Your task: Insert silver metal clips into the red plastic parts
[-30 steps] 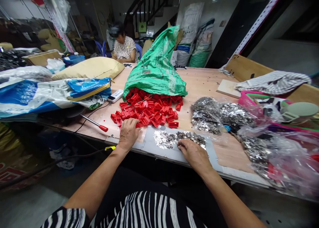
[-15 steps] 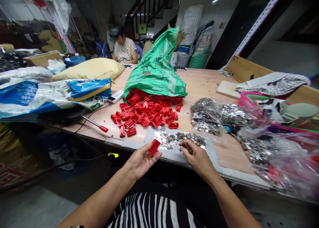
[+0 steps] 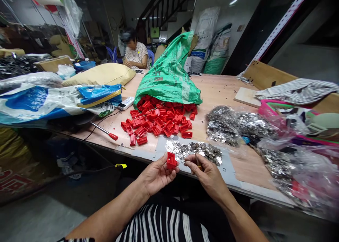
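My left hand (image 3: 161, 175) holds a small red plastic housing (image 3: 171, 160) between thumb and fingertips, its hollow side turned towards me. Close beside it, at the table's front edge, my right hand (image 3: 203, 169) is closed in a pinch. Whatever sits between those fingertips is too small to make out. Behind both hands, a pile of small shiny metal pieces (image 3: 194, 148) lies on a grey sheet (image 3: 227, 166). Further back, many red plastic housings (image 3: 159, 122) spill from the mouth of a green woven sack (image 3: 168, 81).
Clear plastic bags of metal pieces (image 3: 224, 123) lie on the right, near a pink basket (image 3: 266, 109). A red-tipped lever (image 3: 112, 136) juts out at the left, below a blue-and-white sack (image 3: 60, 102). Across the table (image 3: 215, 86) sits another person (image 3: 136, 55).
My right hand has come away from the metal pile towards the left hand. The red housing has been turned so its hollow side shows. The view has shifted slightly.
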{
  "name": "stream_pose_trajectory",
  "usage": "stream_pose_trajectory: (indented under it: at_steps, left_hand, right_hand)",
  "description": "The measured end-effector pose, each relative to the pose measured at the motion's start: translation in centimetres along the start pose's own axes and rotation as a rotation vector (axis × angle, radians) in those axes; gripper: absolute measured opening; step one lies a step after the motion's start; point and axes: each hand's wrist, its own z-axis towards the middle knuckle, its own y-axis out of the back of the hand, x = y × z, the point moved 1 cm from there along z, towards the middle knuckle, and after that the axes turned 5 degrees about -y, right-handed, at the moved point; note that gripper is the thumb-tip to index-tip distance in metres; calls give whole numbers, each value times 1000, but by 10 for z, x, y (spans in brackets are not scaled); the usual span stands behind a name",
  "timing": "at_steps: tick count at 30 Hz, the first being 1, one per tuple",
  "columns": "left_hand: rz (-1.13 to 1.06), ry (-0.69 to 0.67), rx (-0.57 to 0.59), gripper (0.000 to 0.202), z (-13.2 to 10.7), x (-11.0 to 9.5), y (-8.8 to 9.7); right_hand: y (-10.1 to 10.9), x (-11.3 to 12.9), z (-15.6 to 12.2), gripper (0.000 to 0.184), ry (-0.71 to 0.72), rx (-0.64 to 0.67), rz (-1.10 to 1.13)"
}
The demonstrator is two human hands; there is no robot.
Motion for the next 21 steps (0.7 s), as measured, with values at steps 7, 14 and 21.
stream_pose_trajectory:
  at_steps: [7, 14, 21]
  left_hand:
    - [73, -87, 103, 38, -4, 1, 3]
    - [464, -501, 240, 40, -5, 5, 2]
    - [1064, -928, 212, 33, -10, 10, 7]
  right_hand:
    - [4, 4, -6, 23, 47, -74, -108]
    - [2, 8, -16, 17, 121, -67, -235]
    - [-10, 6, -20, 10, 251, -22, -303]
